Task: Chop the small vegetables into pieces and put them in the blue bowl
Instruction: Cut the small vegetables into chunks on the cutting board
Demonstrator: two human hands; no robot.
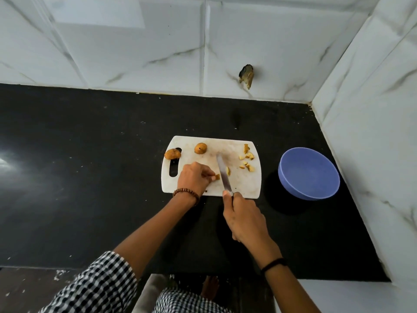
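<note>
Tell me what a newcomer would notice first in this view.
The white cutting board on the black counter draws the eye, with the left hand pinching a vegetable piece beside the knife gripped by the right hand. The empty blue bowl sits right of it. Cut pieces lie at the board's right side, whole vegetables far left.

**Dark counter, bright walls, bowed edges**

You work under soft, cool light from overhead. The white marble tiles (135, 53) catch most of it, while the black counter (90, 143) stays dim and swallows detail. A hazy glare patch blooms on the counter at your far left edge, and a pale reflection sits high on the tiles. The blue bowl (308, 173) casts a soft shadow toward you. The wide lens bends the tile joints and the right wall (372, 132) near the borders. Your checked sleeve (97, 288) looks slightly soft.
</note>
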